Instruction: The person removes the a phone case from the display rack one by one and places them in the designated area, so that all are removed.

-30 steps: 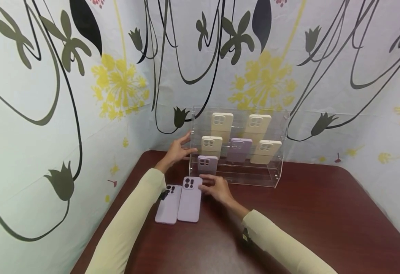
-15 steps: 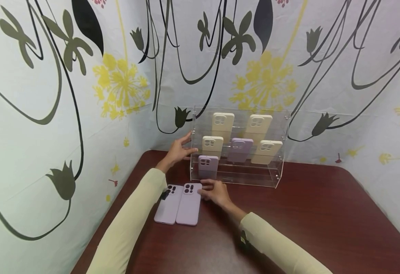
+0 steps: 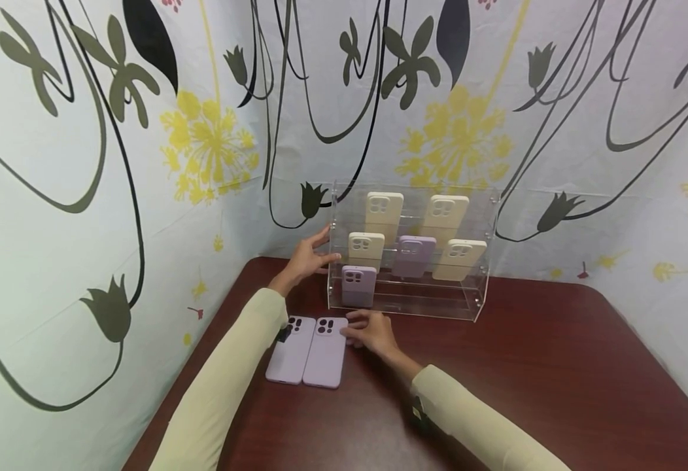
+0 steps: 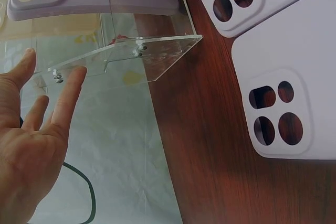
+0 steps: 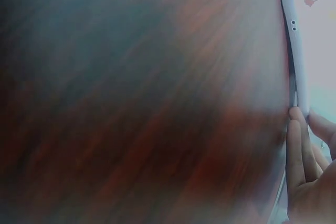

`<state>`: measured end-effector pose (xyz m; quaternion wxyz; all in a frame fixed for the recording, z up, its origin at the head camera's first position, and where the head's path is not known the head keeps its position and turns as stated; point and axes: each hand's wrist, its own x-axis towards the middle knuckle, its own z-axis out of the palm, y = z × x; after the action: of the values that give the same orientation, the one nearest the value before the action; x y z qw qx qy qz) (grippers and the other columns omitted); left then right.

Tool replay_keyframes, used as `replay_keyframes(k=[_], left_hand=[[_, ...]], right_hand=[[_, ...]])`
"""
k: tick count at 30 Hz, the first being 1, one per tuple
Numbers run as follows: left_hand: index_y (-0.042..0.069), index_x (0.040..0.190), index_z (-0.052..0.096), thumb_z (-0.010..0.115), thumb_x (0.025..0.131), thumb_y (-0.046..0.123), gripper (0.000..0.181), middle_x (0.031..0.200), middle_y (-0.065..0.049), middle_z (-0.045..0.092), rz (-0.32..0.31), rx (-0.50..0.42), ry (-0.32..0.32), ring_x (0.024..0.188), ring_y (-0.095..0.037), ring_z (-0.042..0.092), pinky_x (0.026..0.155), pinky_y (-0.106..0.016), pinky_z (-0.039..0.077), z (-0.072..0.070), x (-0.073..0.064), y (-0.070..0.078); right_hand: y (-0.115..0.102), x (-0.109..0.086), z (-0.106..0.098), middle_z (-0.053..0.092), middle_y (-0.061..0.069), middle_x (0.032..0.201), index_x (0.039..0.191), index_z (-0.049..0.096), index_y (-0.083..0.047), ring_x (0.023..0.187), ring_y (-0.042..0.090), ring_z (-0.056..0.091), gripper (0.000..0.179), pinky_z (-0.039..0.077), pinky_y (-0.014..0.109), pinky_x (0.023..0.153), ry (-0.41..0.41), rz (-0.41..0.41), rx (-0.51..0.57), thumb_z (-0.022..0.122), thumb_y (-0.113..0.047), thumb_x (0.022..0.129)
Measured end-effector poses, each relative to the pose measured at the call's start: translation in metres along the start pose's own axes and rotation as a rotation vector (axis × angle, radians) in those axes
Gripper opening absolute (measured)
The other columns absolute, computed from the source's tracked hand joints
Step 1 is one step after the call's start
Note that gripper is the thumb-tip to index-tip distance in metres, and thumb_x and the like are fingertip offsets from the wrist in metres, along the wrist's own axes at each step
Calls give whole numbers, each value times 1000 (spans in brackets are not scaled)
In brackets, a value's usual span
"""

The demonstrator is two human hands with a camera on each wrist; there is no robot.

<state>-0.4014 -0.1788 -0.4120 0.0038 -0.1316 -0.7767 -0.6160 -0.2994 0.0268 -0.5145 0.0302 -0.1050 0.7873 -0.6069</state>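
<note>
My right hand (image 3: 373, 332) pinches the upper right edge of a lavender phone case (image 3: 325, 358) lying on the table; in the right wrist view, thumb and fingertips meet at the edge of this case (image 5: 298, 61). A second lavender phone case (image 3: 292, 353) lies flush along its left side, partly covered by my left cuff. Both have camera cutouts at the far end. My left hand (image 3: 305, 258) touches the left side of a clear acrylic display stand (image 3: 420, 306). Its fingers are extended and spread against the side panel (image 4: 168, 59) in the left wrist view.
The tiered stand bears cream cases (image 3: 458, 261) on its upper and middle rows, a lavender case (image 3: 413, 256) mid-row, and another lavender case (image 3: 358, 288) at bottom left. Patterned fabric (image 3: 344, 98) hangs behind and left of the dark red wooden table (image 3: 532, 353).
My right hand has drawn the right-hand lavender case slightly towards me, level with its neighbour, and the small overlap between them is gone. My left hand stays at the stand.
</note>
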Motion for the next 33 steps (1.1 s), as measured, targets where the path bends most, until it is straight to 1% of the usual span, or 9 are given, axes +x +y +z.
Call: replay_keyframes(k=[4,12,15,19,23,28,31,33], left_hand=[[31,163,35,79,93,6,86,163,-20,38,1,-8,-3,127,-44,61,92,-61,61,0,1,1],[34,163,34,79,93,6,87,163,-20,38,7,-5,-8,125,-43,62,92,-61,61,2,2,4],[34,163,34,79,94,6,87,163,-19,39,7,-4,-11,126,-42,62,92,-59,61,2,3,4],[34,163,34,79,94,6,87,163,-19,39,8,-3,-12,126,-42,63,89,-55,64,2,3,4],[35,163,34,79,94,7,87,163,-19,38,5,-10,-13,124,-42,63,90,-56,63,1,3,3],[36,162,35,78,95,14,83,163,-18,40,3,0,0,120,-41,66,93,-62,60,0,1,-1],[35,162,36,77,97,17,79,161,-19,42,17,20,8,117,-41,68,90,-61,61,0,0,-3],[35,162,37,76,98,17,77,161,-19,43,20,28,17,117,-42,68,87,-58,63,0,0,-4]], right_hand=[[1,2,0,78,21,90,119,72,9,61,30,75,40,66,36,55,19,-11,-5,87,-3,83],[1,3,-1,78,20,90,119,74,6,63,29,76,43,66,33,55,41,-31,-43,90,-3,80],[3,4,-2,78,21,91,120,73,7,65,29,77,44,66,33,56,31,-40,-50,89,-1,81],[3,4,-4,77,22,92,121,72,9,68,31,77,44,66,34,58,12,-45,-29,88,0,81],[1,4,-5,78,20,93,122,73,7,71,31,78,44,67,35,60,4,-45,-16,88,-1,82],[-1,3,-12,78,20,94,121,72,8,76,33,78,40,67,38,62,-9,-82,-21,86,-2,85],[-2,2,-19,78,21,93,121,71,10,76,34,78,38,67,40,63,0,-113,-29,84,-1,86],[-2,1,-25,78,19,92,120,72,8,75,31,78,38,67,38,62,18,-130,-58,85,-2,86]])
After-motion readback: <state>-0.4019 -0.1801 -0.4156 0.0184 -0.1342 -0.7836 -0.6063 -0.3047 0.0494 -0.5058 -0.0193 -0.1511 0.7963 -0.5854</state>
